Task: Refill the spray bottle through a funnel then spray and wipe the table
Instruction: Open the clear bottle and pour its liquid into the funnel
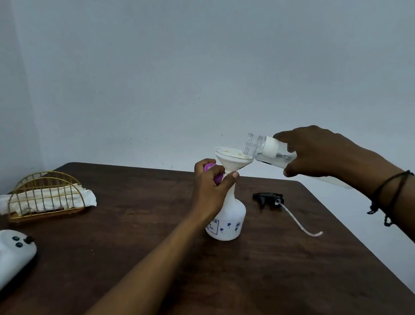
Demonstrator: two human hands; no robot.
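Spray bottle (228,218) of white plastic, printed with small blue flowers, standing upright near the middle of the dark wooden tabletop (140,258), cap off, white plastic funnel (231,159) seated in the neck and leaning a little toward the left. Left hand (211,184) closed around the neck and funnel stem, fingers also curled over something purple, possibly a cap, too hidden to tell. Right hand (319,155) wrapped firmly around a clear plastic bottle with a white label (266,148), tipped nearly level, its open mouth just above the funnel's right rim, some clear liquid low in the body. Black trigger sprayer head (267,198) with its long clear dip tube lying just right of the spray bottle, toward the right edge. Gold wire holder with white paper napkins (45,195) at the far left corner; white handheld controller (8,257) at the left edge. Judged as mid-pour, refill under way. To pour well: bring the mouth over the funnel's centre rather than its rim, straighten the funnel with the left thumb, tip slowly, pause whenever liquid pools in the cone, stop short of the neck so the dip tube fits without overflow. Main risk: liquid running down the funnel's outside onto the wood.
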